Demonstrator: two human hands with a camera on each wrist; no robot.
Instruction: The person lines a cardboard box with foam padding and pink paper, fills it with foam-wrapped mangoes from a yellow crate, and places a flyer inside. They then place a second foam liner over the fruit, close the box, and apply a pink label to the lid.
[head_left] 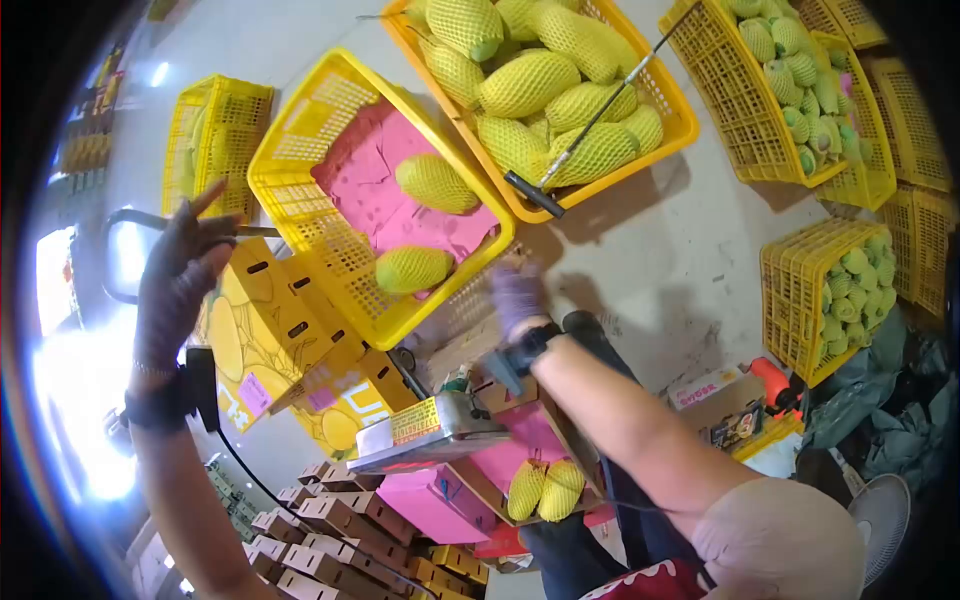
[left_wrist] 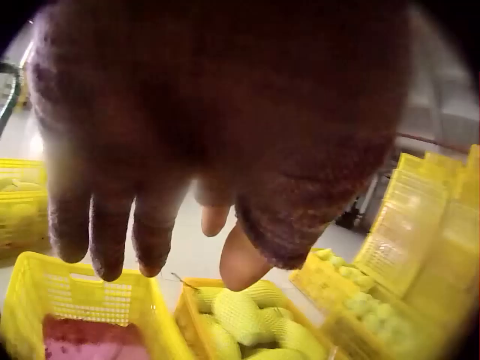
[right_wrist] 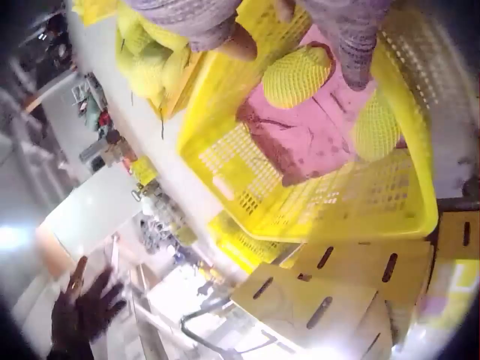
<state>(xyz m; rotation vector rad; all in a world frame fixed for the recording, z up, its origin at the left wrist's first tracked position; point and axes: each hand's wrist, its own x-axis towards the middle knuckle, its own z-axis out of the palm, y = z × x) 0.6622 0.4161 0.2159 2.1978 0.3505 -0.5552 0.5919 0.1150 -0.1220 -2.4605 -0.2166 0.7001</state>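
Observation:
My left hand (head_left: 183, 280), in a dark knit glove with bare fingertips, is raised at the left with its fingers spread and holds nothing. My right hand (head_left: 518, 295), blurred in a purple-grey glove, is at the near right corner of a yellow crate (head_left: 290, 215). In the right wrist view its separated fingers (right_wrist: 356, 52) hang over that crate with nothing between them. Pink paper (head_left: 365, 165) lines the crate. Two fruits in yellow foam netting lie on it, one farther back (head_left: 437, 183) and one nearer (head_left: 413, 270).
An orange-yellow crate (head_left: 690, 135) full of netted fruit adjoins on the right, with a black-handled rod (head_left: 535, 195) across it. Yellow cartons (head_left: 265, 330) stand left, beside a scale (head_left: 430, 435). Below is an open pink-lined box (head_left: 515, 445) with two netted fruits (head_left: 545, 490). More crates (head_left: 795, 300) stand right.

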